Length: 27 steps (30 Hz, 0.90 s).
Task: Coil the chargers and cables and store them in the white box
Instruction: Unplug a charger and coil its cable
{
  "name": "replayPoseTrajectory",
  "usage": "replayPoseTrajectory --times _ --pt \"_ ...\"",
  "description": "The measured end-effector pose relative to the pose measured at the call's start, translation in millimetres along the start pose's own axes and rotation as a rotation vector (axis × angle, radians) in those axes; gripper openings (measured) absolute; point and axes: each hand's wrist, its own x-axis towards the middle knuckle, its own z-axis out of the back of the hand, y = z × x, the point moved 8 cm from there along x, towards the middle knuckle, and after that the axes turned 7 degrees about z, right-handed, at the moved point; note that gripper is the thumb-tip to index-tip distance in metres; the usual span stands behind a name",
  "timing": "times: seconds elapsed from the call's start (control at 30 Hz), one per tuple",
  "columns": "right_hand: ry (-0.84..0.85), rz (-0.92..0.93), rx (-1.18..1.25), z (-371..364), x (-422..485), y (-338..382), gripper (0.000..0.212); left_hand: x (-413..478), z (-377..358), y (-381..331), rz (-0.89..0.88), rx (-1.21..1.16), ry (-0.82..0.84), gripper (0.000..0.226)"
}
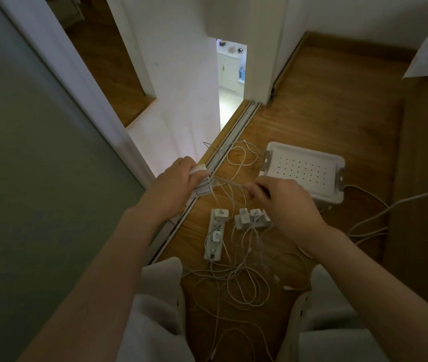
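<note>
Wood floor (325,113): left hand (179,178) grips a charger (198,169) over the door track (236,128); right hand (288,205) pinches its cable (233,184) beside the box (303,173).

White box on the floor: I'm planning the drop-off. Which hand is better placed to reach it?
Probably right: the right hand, pinching a white cable, is beside the white perforated box; the left hand grips a white charger block farther off.

2 hands (179,178) (283,202) on charger (199,168) and white cable (230,184)
</note>
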Motion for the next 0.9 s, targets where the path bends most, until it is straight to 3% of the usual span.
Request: replayPoseTrajectory --times 0.2,0.33,0.53,0.67,0.9 --pt "0.027 0.135 0.107 -20 -16 39 0.028 3 -1 -2 0.103 -0.067 -0.150 0.024" --pt "0.010 0.209 0.190 -28 -20 54 0.031 4 -7 -8 0.145 -0.340 -0.168 0.016" --pt "0.241 0.232 0.161 -66 -31 60 0.035 11 -29 1 0.516 -0.983 0.029 0.040" --pt "0.232 0.206 0.111 -70 -23 41 0.041 0 -37 -23 0.486 -1.555 0.277 0.037" --pt "0.220 0.175 0.033 -66 -11 15 0.030 -7 -37 -23 0.486 -1.600 0.350 0.035"
